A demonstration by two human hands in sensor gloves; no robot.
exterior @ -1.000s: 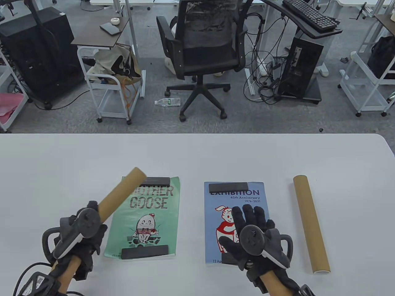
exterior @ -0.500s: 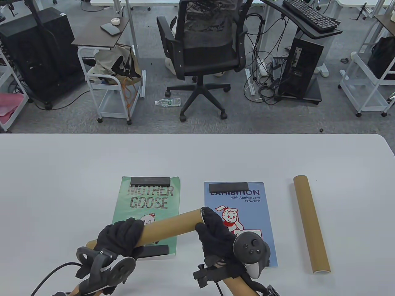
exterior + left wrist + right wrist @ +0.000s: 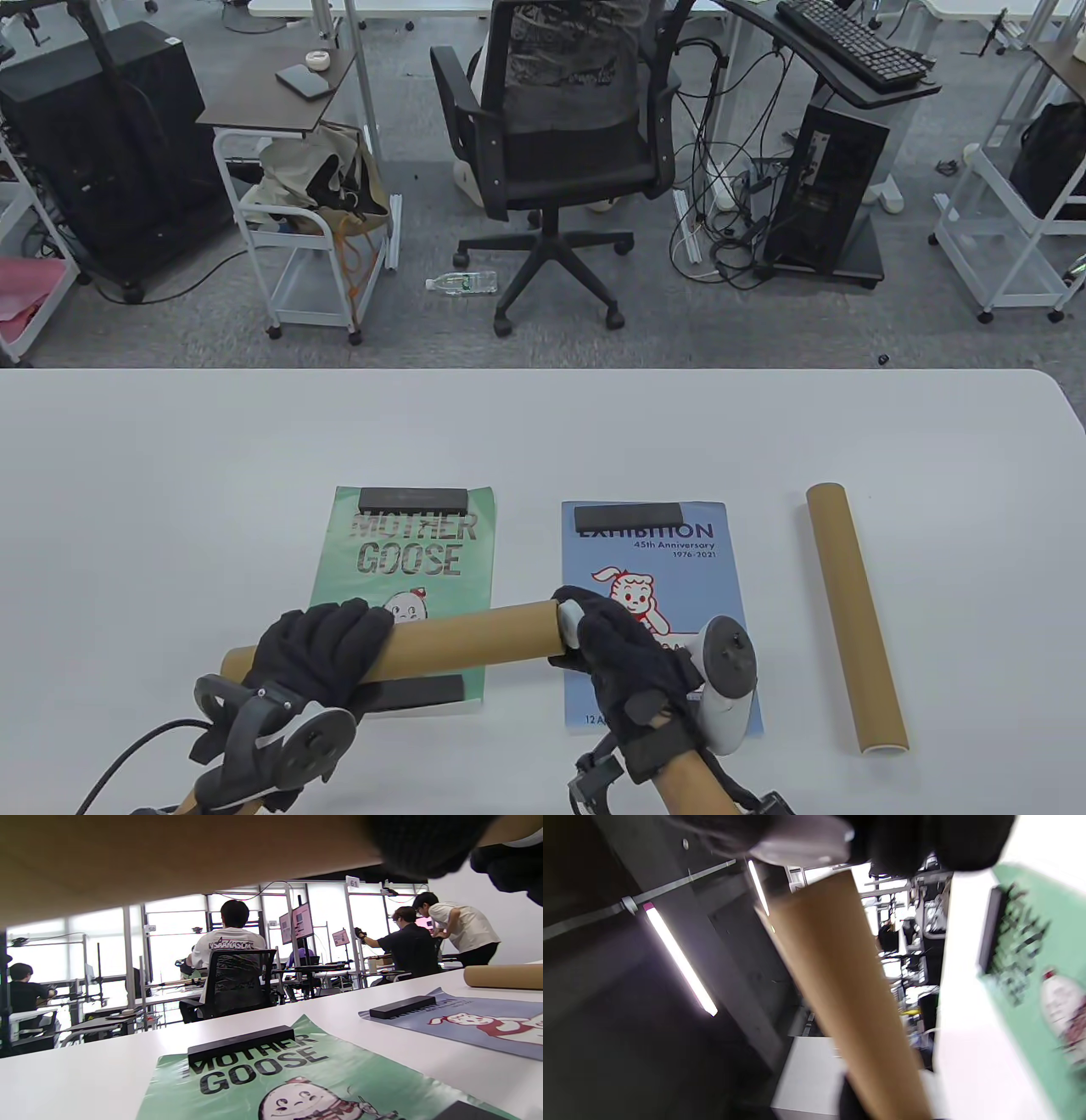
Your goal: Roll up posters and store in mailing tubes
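My left hand (image 3: 327, 645) grips a brown cardboard mailing tube (image 3: 467, 638) around its left part and holds it crosswise, just above the near edge of the green Mother Goose poster (image 3: 407, 552). My right hand (image 3: 615, 649) pinches the white end cap (image 3: 570, 624) at the tube's right end. In the left wrist view the tube (image 3: 169, 857) fills the top. In the right wrist view the tube (image 3: 848, 997) runs away from the cap (image 3: 806, 840). The blue Exhibition poster (image 3: 670, 552) lies flat to the right. A second tube (image 3: 853, 615) lies at the far right.
Black bar weights hold the posters flat: one at the green poster's far edge (image 3: 413, 498), one at its near edge (image 3: 420, 692), one on the blue poster's far edge (image 3: 629, 515). The white table's far edge (image 3: 543, 370) borders an office floor with a chair.
The tube swung down from pointing away to lying crosswise. My right hand left the blue poster and took the tube's right end. Since half a second ago the right wrist has turned.
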